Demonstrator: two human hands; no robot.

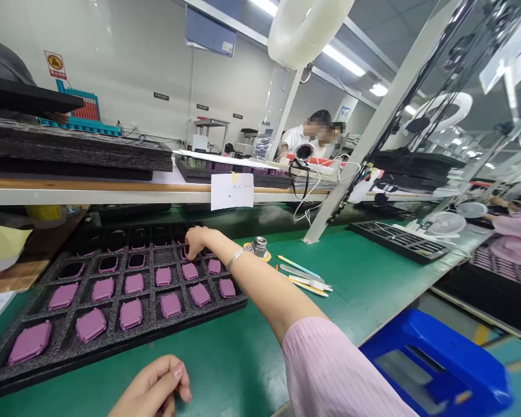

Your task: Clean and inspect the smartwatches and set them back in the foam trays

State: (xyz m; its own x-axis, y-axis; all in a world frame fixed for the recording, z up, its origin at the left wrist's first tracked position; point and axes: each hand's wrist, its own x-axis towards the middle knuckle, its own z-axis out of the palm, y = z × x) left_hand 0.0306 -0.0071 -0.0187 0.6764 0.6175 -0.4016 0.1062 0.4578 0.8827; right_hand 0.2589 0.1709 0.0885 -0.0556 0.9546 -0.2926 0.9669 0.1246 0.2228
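Note:
A black foam tray (156, 325) lies on the green bench, divided into compartments. Pink square watch cases (131, 314) sit in its nearer rows, and dark-faced watch cases (108, 263) fill much of the farther rows. Stretched out to the tray's far right part, my right hand (197, 240) has its fingers bent down and closed at a compartment. A dark, pink-edged watch case (186, 251) shows at the fingertips, partly hidden by them. In front of the tray, my left hand (154, 389) is loosely curled, thumb against the fingers, with nothing visible in it.
Right of my forearm are a metal-topped jar (259, 246), a tape roll (267, 256) and several pens and tools (304, 278). A shelf (169, 197) with stacked black foam (73, 150) runs behind. A metal post (342, 168) rises at right; a blue stool (447, 359) stands below.

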